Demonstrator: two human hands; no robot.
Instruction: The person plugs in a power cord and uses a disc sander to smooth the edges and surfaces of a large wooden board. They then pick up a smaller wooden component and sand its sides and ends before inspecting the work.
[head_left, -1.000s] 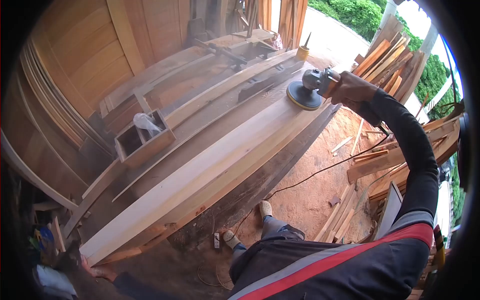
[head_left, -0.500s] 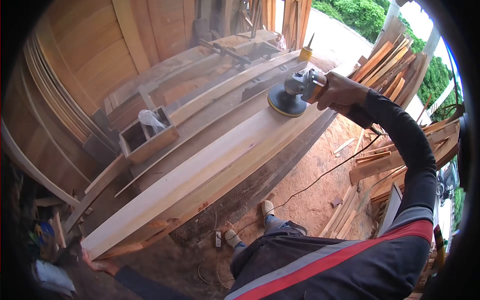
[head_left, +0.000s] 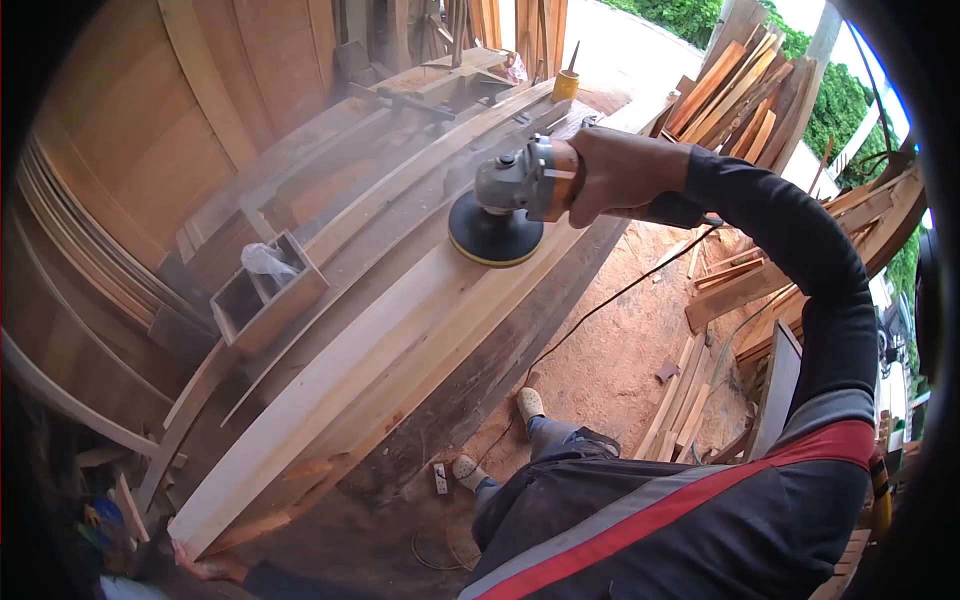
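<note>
Along the dark-edged tabletop (head_left: 500,358), a long pale board (head_left: 340,385) is laid lengthwise, its near corner by the left hand (head_left: 208,567). On the board's upper face, well apart from that corner, a disc sander (head_left: 505,200) is held by the right hand (head_left: 630,165). The right fingers are closed around the tool's body, behind its metal head, and the black pad appears to be rested on the wood. The left fingers are set against the board's end but are partly hidden, so whether they are clamped on it cannot be told.

For an even face, the pad is best laid flat, with light pressure and overlapping passes along the grain; if it is tipped, a groove may be cut, and if it is lingered on one spot, a hollow may be worn. The board should be steadied at its end, away from the disc. The cord (head_left: 655,271), hung beside the tabletop, should be held clear of the pad, and the hazy dust is better not breathed.
</note>
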